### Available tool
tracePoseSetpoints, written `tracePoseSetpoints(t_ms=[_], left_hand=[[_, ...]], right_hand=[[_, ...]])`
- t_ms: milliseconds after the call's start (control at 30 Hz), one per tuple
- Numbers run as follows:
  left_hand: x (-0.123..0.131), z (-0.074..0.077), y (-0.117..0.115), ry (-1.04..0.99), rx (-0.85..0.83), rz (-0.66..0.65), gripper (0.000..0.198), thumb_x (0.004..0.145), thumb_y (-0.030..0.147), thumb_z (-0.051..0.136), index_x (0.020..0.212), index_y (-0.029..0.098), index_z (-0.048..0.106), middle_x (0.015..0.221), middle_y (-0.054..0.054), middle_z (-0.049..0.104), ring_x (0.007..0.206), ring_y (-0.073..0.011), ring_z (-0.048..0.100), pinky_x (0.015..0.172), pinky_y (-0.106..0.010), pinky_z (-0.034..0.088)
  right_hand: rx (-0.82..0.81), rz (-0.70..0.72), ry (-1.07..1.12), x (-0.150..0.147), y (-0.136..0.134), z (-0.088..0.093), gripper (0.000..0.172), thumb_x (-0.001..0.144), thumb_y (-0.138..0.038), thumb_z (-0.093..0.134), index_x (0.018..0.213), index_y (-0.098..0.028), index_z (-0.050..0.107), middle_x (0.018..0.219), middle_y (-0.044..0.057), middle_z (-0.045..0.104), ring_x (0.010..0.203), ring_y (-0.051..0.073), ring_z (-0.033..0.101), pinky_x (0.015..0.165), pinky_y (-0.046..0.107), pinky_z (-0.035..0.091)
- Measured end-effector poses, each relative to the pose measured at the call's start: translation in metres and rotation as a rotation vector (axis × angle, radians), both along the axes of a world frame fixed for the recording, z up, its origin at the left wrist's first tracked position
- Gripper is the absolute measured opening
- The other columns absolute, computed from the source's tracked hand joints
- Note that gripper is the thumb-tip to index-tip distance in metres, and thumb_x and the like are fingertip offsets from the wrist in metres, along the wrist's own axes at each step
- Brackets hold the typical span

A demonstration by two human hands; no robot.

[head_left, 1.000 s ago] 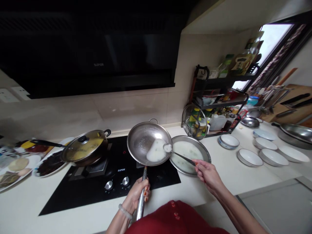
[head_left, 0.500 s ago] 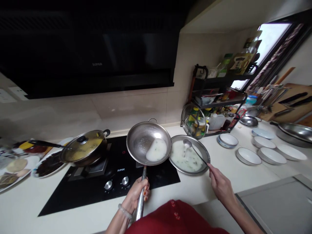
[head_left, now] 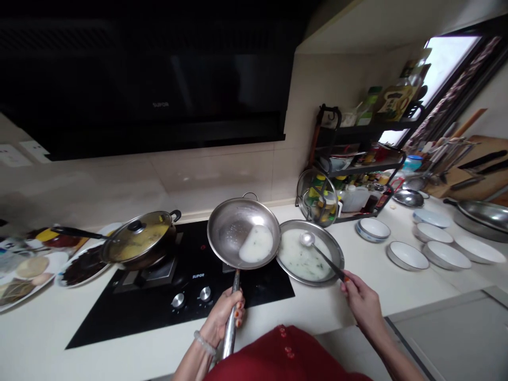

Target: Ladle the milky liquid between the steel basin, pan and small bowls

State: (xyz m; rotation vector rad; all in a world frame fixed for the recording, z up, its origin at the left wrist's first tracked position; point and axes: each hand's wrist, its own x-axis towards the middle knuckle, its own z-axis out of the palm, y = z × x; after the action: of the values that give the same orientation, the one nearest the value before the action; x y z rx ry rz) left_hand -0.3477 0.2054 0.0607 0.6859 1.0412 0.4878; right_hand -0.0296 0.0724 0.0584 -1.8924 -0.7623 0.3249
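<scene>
My left hand (head_left: 227, 313) is wrapped round the metal handle of a steel wok (head_left: 226, 227), which is tilted so that white liquid (head_left: 257, 244) pools at its right side. The wok's right rim meets a wide steel basin (head_left: 338, 259) of white soup with green bits. In my right hand (head_left: 362, 301) is the dark handle of a ladle (head_left: 307, 239), held at its end; the ladle's bowl is over the soup in the basin, and whether it touches the surface I cannot tell.
A lidded pan (head_left: 138, 238) stands on the black stove (head_left: 190, 312) at left, beside plates of food (head_left: 85, 264). Several white bowls (head_left: 408, 255) sit on the right counter. Behind the basin are a glass lid (head_left: 317, 197) and a spice rack (head_left: 359, 172).
The ladle's bowl has turned over and shifted slightly right within the basin, with my right hand a little lower. My left hand and the wok hold nearly the same pose; the view has shifted slightly.
</scene>
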Motion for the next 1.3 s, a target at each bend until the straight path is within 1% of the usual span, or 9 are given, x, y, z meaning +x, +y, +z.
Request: tracePoseSetpoints(t_ms=[100,233,400,500,667,800,967,1100,1300], left_hand=[[0.000,0.000,0.000,0.005,0.000,-0.007,0.029,0.063,0.032,0.066,0.070,0.021,0.040,0.049,0.010,0.037,0.033,-0.0037,0.030,0.031,-0.017,0.027],[0.000,0.001,0.000,0.007,0.000,-0.011,0.030,0.063,0.032,0.066,0.069,0.021,0.039,0.049,0.010,0.037,0.033,-0.0031,0.029,0.031,-0.016,0.026],[0.000,-0.002,0.000,0.011,-0.004,0.004,0.030,0.064,0.032,0.066,0.072,0.021,0.039,0.051,0.009,0.040,0.035,-0.0025,0.029,0.032,-0.015,0.025],[0.000,-0.003,0.001,0.012,0.003,0.002,0.028,0.065,0.032,0.065,0.073,0.021,0.040,0.052,0.009,0.041,0.035,-0.0024,0.029,0.032,-0.015,0.024],[0.001,-0.002,0.000,0.008,-0.002,0.005,0.028,0.066,0.030,0.065,0.071,0.021,0.039,0.049,0.009,0.038,0.034,-0.0028,0.028,0.032,-0.015,0.023],[0.001,-0.002,0.001,0.016,-0.002,0.004,0.028,0.065,0.030,0.066,0.070,0.021,0.039,0.049,0.009,0.040,0.034,-0.0029,0.029,0.032,-0.015,0.024],[0.000,-0.002,0.000,0.001,-0.014,0.003,0.032,0.066,0.035,0.068,0.071,0.021,0.040,0.051,0.009,0.040,0.034,-0.0024,0.029,0.033,-0.015,0.024],[0.000,0.001,0.000,-0.001,-0.010,0.004,0.030,0.064,0.032,0.067,0.071,0.021,0.040,0.050,0.009,0.040,0.034,-0.0024,0.029,0.032,-0.015,0.024],[0.000,0.002,0.000,0.010,-0.005,0.002,0.028,0.063,0.029,0.065,0.070,0.021,0.039,0.050,0.009,0.040,0.034,-0.0028,0.029,0.032,-0.016,0.026]], right_hand=[[0.064,0.057,0.110,-0.015,0.011,0.014,0.048,0.078,-0.043,0.049,0.110,-0.010,0.061,0.061,0.002,0.059,0.050,0.016,0.052,0.049,0.027,0.044],[0.078,0.228,-0.025,-0.036,0.037,0.028,0.040,0.079,-0.039,0.048,0.105,-0.014,0.065,0.063,0.004,0.062,0.062,0.020,0.059,0.067,0.033,0.050],[0.031,0.413,-0.314,-0.052,0.080,0.024,0.038,0.083,-0.026,0.040,0.110,-0.013,0.064,0.093,0.014,0.069,0.088,0.026,0.065,0.087,0.040,0.048],[0.024,0.479,-0.394,-0.057,0.100,0.016,0.040,0.080,-0.019,0.040,0.112,-0.012,0.063,0.105,0.017,0.068,0.098,0.027,0.063,0.091,0.041,0.046],[-0.030,0.446,-0.253,-0.062,0.113,0.012,0.035,0.079,-0.022,0.043,0.104,-0.014,0.065,0.079,0.010,0.070,0.078,0.024,0.064,0.080,0.036,0.048],[-0.021,0.327,0.010,-0.061,0.114,0.015,0.034,0.077,-0.027,0.042,0.095,-0.013,0.066,0.055,0.001,0.060,0.055,0.018,0.055,0.061,0.030,0.046],[0.040,0.251,0.372,-0.064,0.108,0.024,0.033,0.069,-0.032,0.049,0.092,-0.012,0.062,0.050,-0.004,0.050,0.039,0.010,0.037,0.038,0.023,0.028],[0.049,0.221,0.548,-0.067,0.100,0.033,0.033,0.064,-0.031,0.053,0.091,-0.012,0.059,0.047,-0.006,0.047,0.035,0.007,0.031,0.036,0.020,0.019],[0.042,0.205,0.638,-0.069,0.089,0.046,0.033,0.063,-0.027,0.053,0.092,-0.011,0.059,0.046,-0.006,0.047,0.034,0.006,0.029,0.035,0.019,0.018]])
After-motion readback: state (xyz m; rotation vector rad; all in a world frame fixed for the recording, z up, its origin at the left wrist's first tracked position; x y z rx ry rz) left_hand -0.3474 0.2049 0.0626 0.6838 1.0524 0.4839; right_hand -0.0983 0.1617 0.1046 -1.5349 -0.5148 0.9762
